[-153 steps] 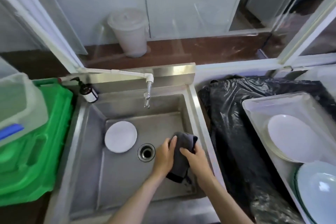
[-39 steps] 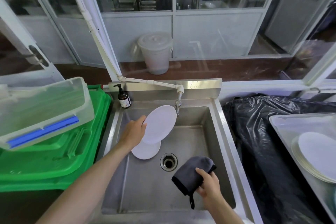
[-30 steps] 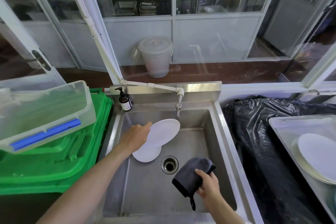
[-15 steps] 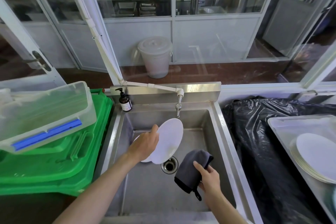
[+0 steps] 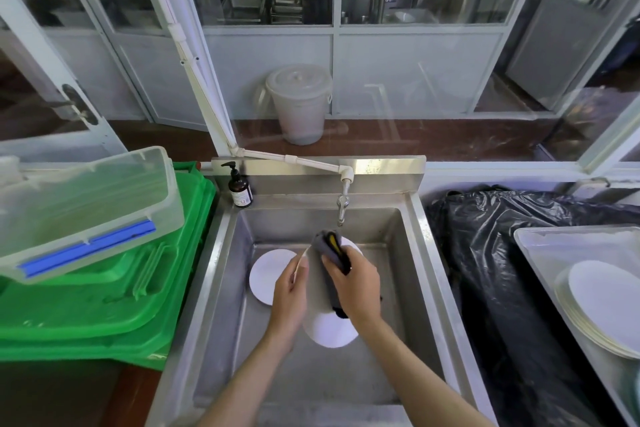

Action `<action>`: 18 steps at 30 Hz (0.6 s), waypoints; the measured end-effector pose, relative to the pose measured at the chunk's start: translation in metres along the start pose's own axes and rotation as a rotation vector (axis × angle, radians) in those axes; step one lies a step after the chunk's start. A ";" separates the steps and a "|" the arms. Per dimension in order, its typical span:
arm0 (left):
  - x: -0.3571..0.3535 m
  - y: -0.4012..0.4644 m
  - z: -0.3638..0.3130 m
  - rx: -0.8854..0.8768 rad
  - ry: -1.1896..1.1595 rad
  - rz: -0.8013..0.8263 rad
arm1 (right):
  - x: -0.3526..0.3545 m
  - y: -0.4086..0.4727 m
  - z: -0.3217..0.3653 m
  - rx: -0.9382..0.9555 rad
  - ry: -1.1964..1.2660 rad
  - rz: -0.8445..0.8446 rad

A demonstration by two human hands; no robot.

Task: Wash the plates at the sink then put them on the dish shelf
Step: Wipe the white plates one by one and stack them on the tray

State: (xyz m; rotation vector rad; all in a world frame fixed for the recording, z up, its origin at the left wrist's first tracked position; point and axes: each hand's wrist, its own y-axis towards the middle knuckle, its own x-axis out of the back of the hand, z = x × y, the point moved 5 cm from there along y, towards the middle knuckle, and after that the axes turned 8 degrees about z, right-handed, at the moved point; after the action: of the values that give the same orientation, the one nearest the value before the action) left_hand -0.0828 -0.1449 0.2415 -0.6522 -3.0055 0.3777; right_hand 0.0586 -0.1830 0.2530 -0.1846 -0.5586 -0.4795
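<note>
Over the steel sink (image 5: 221, 274) my left hand (image 5: 290, 291) grips the left edge of a white plate (image 5: 330, 331), held tilted under the tap (image 5: 342, 206). My right hand (image 5: 356, 282) grips a dark grey cloth (image 5: 329, 246) and presses it against the face of that plate. A second white plate (image 5: 268, 270) lies flat on the sink floor at the left, partly behind my left hand. The drain is hidden by the held plate.
A soap pump bottle (image 5: 239, 188) stands on the sink's back left corner. Green crates (image 5: 104, 295) with a clear lidded box (image 5: 83, 204) sit to the left. To the right lie a black plastic bag (image 5: 502, 253) and a tray (image 5: 540, 253) holding stacked white plates (image 5: 606, 305).
My left hand brought the plate from the sink's left toward the middle and tilted it. My right hand lifted the cloth up onto the plate's face.
</note>
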 end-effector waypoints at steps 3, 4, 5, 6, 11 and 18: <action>-0.002 -0.004 -0.008 0.050 -0.076 -0.002 | -0.019 -0.010 0.013 0.027 0.166 0.092; -0.001 -0.004 -0.009 0.050 -0.095 0.002 | -0.023 -0.013 0.015 0.009 0.251 0.116; -0.001 -0.005 -0.009 0.052 -0.112 0.006 | -0.025 -0.014 0.016 -0.009 0.310 0.135; 0.000 -0.007 -0.011 0.052 -0.126 0.002 | -0.026 -0.013 0.016 -0.014 0.329 0.153; 0.007 -0.005 -0.008 0.056 -0.144 -0.048 | -0.009 0.002 0.025 0.131 0.009 0.169; 0.002 -0.008 -0.014 0.163 -0.201 -0.158 | -0.008 -0.004 0.025 -0.016 0.043 0.071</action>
State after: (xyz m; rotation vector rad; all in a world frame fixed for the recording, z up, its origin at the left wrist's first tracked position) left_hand -0.0866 -0.1481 0.2574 -0.3820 -3.1387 0.7089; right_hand 0.0389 -0.1760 0.2696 -0.2080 -0.5050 -0.4183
